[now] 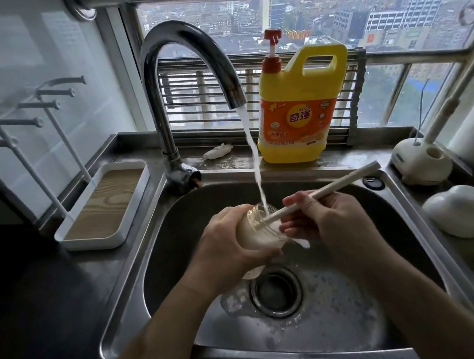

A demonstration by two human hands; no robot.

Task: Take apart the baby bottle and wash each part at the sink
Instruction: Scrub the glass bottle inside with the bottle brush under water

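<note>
Over the steel sink (141, 283), my left hand (223, 246) grips the clear bottle body (255, 230), tilted with its open mouth facing up and right. My right hand (324, 216) holds the long white handle of a bottle brush (349, 179), whose head is pushed inside the bottle and hidden there. Water runs from the curved chrome faucet (183, 66) in a stream (258, 176) that falls right at the bottle's mouth. A small pale part (251, 273) shows under my left hand; what it is I cannot tell.
A yellow pump jug of dish soap (301, 105) stands on the ledge behind the sink. At left is a white drying rack with pegs and a tray (105, 207). A white brush holder (421, 162) and a white rounded object (457, 212) sit at right. The drain (276, 290) lies below my hands.
</note>
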